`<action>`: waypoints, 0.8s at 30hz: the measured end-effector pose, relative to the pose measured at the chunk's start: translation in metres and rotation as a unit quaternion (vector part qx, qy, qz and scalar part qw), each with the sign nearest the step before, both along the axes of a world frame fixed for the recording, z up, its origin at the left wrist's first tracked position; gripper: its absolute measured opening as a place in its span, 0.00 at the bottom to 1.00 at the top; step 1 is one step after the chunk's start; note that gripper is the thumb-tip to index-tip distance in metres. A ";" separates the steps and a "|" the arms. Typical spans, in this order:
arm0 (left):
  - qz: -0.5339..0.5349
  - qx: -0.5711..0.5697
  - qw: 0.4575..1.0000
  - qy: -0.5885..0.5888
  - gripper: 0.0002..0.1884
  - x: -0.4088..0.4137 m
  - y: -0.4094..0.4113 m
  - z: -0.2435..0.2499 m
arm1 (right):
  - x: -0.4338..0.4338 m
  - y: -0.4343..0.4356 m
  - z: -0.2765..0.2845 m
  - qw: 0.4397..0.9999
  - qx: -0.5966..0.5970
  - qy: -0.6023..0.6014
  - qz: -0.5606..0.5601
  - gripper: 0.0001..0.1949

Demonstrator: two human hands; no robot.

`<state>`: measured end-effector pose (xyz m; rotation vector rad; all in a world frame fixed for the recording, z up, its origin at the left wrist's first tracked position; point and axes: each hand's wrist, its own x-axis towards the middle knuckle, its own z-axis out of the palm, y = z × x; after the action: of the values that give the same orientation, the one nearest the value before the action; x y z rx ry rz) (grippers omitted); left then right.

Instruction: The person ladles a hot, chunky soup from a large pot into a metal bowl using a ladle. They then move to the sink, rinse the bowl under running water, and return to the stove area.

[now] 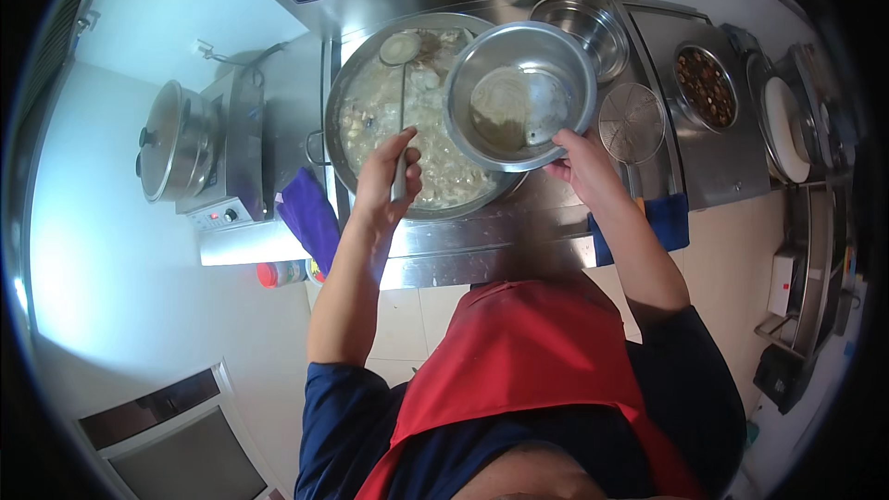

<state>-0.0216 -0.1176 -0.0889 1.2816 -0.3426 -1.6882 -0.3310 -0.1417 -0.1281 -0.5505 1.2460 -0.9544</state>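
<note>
A large round metal pan (375, 132) full of pale, bubbling broth with pieces of food sits on the cooktop before me. My left hand (389, 170) grips the handle of a ladle (401, 48), whose bowl is at the far side of the pan, with pale liquid in it. In my right hand (576, 153) is the near rim of a stainless steel bowl (528, 97), held over the right part of the pan and hiding it. Some cloudy yellowish liquid lies in the bottom of this bowl.
Behind the bowl stand steel pots (604, 35); a wire strainer (632, 121) lies to the right. Farther right is a bowl of dark spices (705, 87). A purple cloth (309, 215), a blue cloth (667, 222) and a lidded pot (177, 142) on an electric cooker flank the pan.
</note>
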 end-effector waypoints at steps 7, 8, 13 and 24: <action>-0.046 -0.042 0.997 -0.052 0.17 0.002 0.072 0.048 | 0.006 -0.014 -0.006 1.000 -0.012 -0.009 0.010 0.25; -0.045 -0.028 0.997 -0.055 0.20 0.001 0.081 0.052 | 0.007 -0.016 -0.007 1.000 -0.011 -0.008 0.010 0.25; -0.111 -0.007 0.986 -0.122 0.24 -0.004 0.117 0.054 | 0.022 -0.020 -0.006 1.000 -0.008 0.008 -0.004 0.24; -0.206 -0.106 0.808 -0.543 0.27 0.007 0.174 0.009 | 0.029 -0.014 -0.014 1.000 0.007 0.023 0.009 0.22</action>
<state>-0.0148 0.0562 -0.0794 1.9869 -1.5278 -0.9852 -0.3024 -0.1553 -0.1421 -0.5749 1.2853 -0.9223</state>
